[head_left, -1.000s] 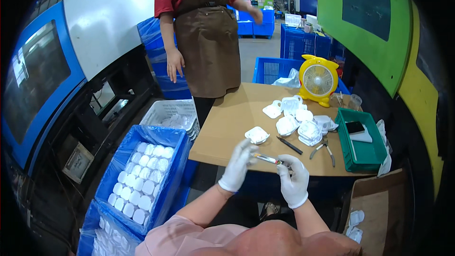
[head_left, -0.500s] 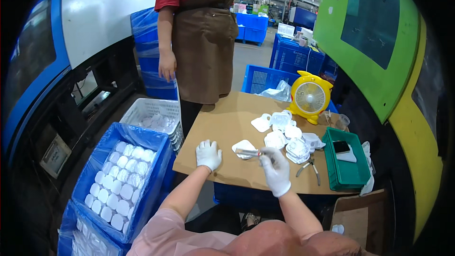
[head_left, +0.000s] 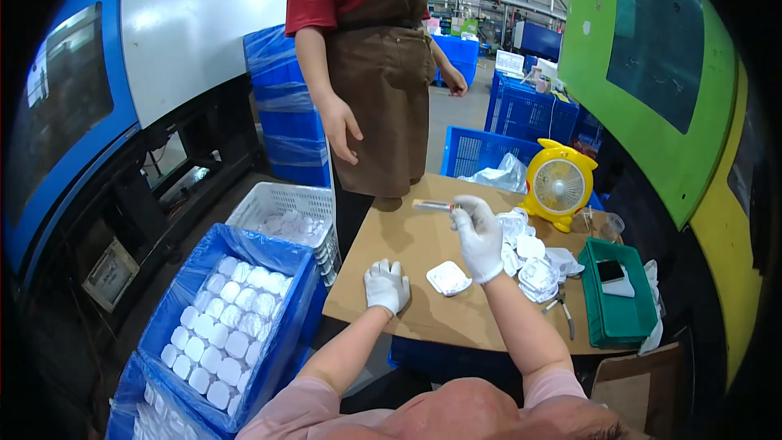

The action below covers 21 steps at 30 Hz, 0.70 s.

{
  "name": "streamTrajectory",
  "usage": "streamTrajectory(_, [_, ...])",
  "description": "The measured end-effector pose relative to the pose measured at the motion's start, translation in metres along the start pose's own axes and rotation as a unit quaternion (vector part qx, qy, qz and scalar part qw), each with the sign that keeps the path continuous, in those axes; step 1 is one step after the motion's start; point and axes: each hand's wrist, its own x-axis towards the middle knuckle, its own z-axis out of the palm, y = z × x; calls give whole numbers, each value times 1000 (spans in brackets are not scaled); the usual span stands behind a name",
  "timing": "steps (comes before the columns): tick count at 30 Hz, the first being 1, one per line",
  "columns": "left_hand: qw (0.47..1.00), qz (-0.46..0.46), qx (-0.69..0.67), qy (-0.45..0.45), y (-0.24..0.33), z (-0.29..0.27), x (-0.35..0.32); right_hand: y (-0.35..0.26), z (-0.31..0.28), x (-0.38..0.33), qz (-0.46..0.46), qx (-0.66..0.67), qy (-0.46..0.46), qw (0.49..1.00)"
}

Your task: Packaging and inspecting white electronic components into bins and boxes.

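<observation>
My left hand [head_left: 387,287], in a white glove, lies on the brown tabletop [head_left: 423,318] with its fingers spread and nothing in it. My gloved right hand [head_left: 478,240] is raised above the table, closed on one end of a slim, clear, knife-like tool [head_left: 432,205]. The tool points left, with a shiny strip inside and a bit of red by my fingers; its exact kind is too small to tell. Between my hands a white square plastic part [head_left: 449,278] lies flat on the board. More white plastic parts [head_left: 538,270] are heaped right of my right hand, which partly hides them.
Pliers [head_left: 561,310] lie beside a green tray [head_left: 599,322]. A yellow fan [head_left: 559,187] stands behind the heap. Left are a blue lined crate [head_left: 163,363] of white parts and a white basket [head_left: 265,191]. A co-worker in a brown apron [head_left: 379,106] stands across the table.
My right hand has lifted the tool up and away from the white part, toward the far side. My left hand still rests on the table. The co-worker's arms have moved; the view has shifted.
</observation>
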Motion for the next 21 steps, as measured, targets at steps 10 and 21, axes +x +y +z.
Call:
streamTrajectory(10, [998, 18, -11, 53, -4, 3, 0, 2, 35, 48, -23, 4, 15, 1000])
streamTrajectory(21, [999, 9, -6, 30, -6, 8, -1, -2, 65, 79, -43, -47, -15, 998])
